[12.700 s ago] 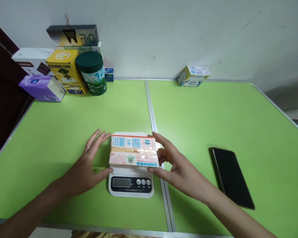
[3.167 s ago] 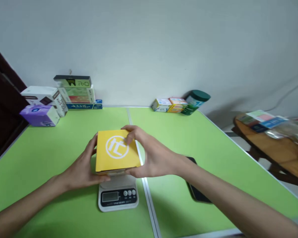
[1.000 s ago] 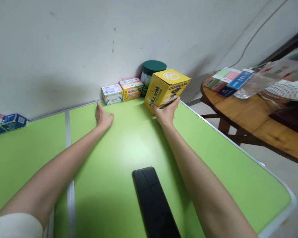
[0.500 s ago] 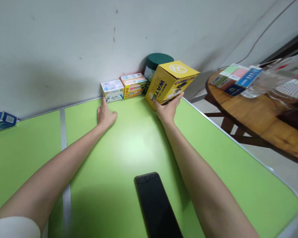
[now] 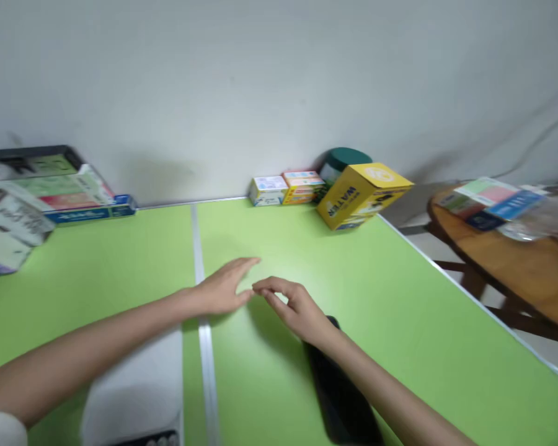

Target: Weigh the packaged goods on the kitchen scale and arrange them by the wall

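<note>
Over the green table (image 5: 270, 359) my left hand (image 5: 227, 286) is held out with thumb and fingers apart, holding nothing. Close to its right, my right hand (image 5: 294, 308) has its thumb and fingertips pressed together beside my left thumb; nothing shows between them. A black phone (image 5: 341, 396) lies under my right forearm, partly hidden by it. By the wall, a yellow box (image 5: 353, 201) leans at a tilt near a green-lidded tub (image 5: 341, 160). Two small boxes, one white (image 5: 268, 191) and one orange and yellow (image 5: 303, 188), stand to their left.
At the left are several stacked boxes, including a blue one (image 5: 93, 212) and a white and purple one (image 5: 4, 248). A whitish flat object (image 5: 139, 390) lies below my left forearm. To the right stands a wooden table (image 5: 493, 254) with cartons and clear plastic.
Both hands have come back from the boxes by the wall and moved close together. My right hand has let go of the yellow box. The view has shifted left, showing the stacked boxes.
</note>
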`<state>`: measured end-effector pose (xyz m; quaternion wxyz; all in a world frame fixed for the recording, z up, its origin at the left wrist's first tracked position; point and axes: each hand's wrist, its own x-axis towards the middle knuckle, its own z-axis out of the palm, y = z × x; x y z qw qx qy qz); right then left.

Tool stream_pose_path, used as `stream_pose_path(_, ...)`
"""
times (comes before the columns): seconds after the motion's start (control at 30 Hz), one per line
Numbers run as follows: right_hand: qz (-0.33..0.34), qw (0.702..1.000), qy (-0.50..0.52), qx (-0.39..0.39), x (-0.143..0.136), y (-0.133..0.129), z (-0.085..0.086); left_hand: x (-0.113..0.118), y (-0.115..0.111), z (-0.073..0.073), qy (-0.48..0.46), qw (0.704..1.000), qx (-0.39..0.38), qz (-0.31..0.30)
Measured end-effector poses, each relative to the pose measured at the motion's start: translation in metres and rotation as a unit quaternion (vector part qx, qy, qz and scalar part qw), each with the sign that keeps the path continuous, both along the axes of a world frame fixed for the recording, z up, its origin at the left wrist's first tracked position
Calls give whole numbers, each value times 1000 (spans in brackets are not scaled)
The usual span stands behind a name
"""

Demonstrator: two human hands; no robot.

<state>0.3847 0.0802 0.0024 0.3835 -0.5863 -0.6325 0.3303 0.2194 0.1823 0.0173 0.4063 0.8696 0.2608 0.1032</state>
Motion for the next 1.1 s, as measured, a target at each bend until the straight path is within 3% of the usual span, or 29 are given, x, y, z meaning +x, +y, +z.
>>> stream_pose_path(0.07,110,994,-1,10,-41,1,23,-37,-15,15,14,997,10,-69)
stream_pose_path(0.13,166,986,3,15,-77,9,43,-72,-23,27,7,998,10,-68)
stream_pose_path(0.27,252,968,9,-19,-142,32,67,-143,-23,39,-22,1000,5,9)
stream_pose_path(0.43,331,941,-2,-73,-218,72,71,-227,-11,27,-62,992,13,108)
stream_pose_path(0.53,301,945,31,-120,-263,108,58,-276,14,10,-129,948,82,278)
stream_pose_path(0.67,225,938,175,-199,-327,161,33,-345,63,-15,-226,798,118,546)
stream_pose_path(0.73,186,934,218,-211,-359,180,23,-375,80,-27,-242,731,116,628)
stream_pose_path(0.77,174,934,230,-209,-373,187,21,-387,83,-33,-242,713,112,649)
stream_pose_path(0.87,150,943,248,-161,-400,200,20,-409,74,-51,-233,718,90,649)
stream_pose_path(0.97,103,956,259,-97,-407,211,25,-417,55,-63,-228,736,83,632)
stream_pose_path(1.1,17,968,244,-54,-426,221,32,-421,50,-72,-233,717,96,649)
